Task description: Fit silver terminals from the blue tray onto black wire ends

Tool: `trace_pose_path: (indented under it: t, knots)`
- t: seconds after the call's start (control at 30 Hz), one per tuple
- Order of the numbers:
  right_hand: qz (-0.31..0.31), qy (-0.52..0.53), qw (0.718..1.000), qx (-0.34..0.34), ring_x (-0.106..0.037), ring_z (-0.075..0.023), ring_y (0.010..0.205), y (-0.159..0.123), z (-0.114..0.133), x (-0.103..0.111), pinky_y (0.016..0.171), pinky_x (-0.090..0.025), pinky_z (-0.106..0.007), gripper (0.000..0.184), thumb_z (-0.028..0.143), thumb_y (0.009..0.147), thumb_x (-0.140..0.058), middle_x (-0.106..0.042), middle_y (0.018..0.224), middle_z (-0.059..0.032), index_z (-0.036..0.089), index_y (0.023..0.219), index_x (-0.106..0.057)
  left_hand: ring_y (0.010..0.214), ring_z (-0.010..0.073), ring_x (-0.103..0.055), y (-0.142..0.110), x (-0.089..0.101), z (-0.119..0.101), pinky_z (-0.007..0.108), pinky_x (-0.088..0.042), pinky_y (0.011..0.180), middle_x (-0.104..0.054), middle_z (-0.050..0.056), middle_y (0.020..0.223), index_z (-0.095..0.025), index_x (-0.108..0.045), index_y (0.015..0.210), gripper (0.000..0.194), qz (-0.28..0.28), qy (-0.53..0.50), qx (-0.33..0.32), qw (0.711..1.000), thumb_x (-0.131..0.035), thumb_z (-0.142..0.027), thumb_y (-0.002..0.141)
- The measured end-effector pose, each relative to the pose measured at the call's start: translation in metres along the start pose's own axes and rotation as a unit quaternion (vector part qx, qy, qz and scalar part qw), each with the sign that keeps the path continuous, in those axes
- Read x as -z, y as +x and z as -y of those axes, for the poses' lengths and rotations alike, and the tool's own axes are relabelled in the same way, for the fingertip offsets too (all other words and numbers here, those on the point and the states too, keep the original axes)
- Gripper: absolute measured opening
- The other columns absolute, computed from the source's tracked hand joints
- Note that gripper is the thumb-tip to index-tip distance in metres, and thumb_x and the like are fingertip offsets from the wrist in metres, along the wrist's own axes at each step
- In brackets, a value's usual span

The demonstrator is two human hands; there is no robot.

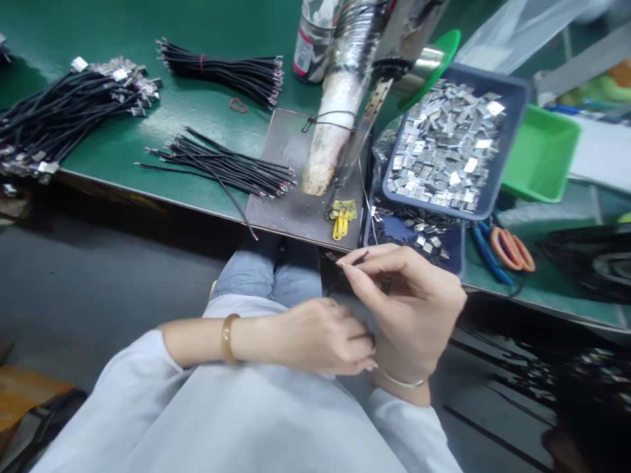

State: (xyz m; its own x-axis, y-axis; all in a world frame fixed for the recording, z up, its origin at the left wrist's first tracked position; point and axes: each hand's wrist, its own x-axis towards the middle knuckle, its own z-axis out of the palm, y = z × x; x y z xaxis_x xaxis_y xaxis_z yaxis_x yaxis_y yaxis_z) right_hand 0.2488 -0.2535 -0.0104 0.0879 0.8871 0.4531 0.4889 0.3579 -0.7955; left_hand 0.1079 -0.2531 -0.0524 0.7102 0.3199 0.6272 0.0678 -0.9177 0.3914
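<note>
My right hand (411,305) is raised in front of my lap, its thumb and forefinger pinched on a thin black wire (359,260) whose end pokes out to the left. My left hand (323,335) lies below and left of it with fingers curled, touching the right hand's palm; what it holds is hidden. Both hands are just below the bench's front edge. Loose black wires (221,164) lie on the green bench above. A blue tray (513,98) filled with small metal clips (446,148) stands to the upper right.
A wrapped tool on a dark plate (290,190) stands mid-bench. A yellow clip (342,219) lies on the plate. Wire bundles with metal ends (64,115) lie far left, a tied bundle (221,69) behind. Orange-handled scissors (510,248) and a green bin (539,154) lie right.
</note>
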Motion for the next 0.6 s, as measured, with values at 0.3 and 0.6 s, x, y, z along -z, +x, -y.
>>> trace_pose_path:
  t: [0.3,0.6]
  knots:
    - [0.042,-0.030,0.995,0.083,-0.076,-0.0136,0.077,0.004,0.010,-0.002,0.055,-0.054,-0.020,0.016,0.009,0.087,-0.072,-0.078,0.085,0.0002,0.021,0.081,-0.064,0.066,0.0133,-0.064,0.000,0.035,0.027,0.023,-0.053,0.062,-0.070,0.005,0.070,-0.015,-0.074,0.073,0.028,-0.191,-0.435,0.398,0.785,-0.071,-0.038,0.088]
    - [-0.002,-0.258,0.957,0.133,-0.048,-0.0079,0.042,0.003,-0.001,0.053,0.044,-0.041,-0.023,0.033,0.011,0.089,-0.064,-0.068,0.070,0.0051,0.024,0.120,-0.064,0.040,0.0031,-0.037,-0.006,0.027,0.047,0.018,-0.023,0.041,-0.053,-0.005,0.050,-0.015,-0.062,0.068,0.038,-0.181,-0.614,0.529,0.558,-0.091,-0.037,0.058]
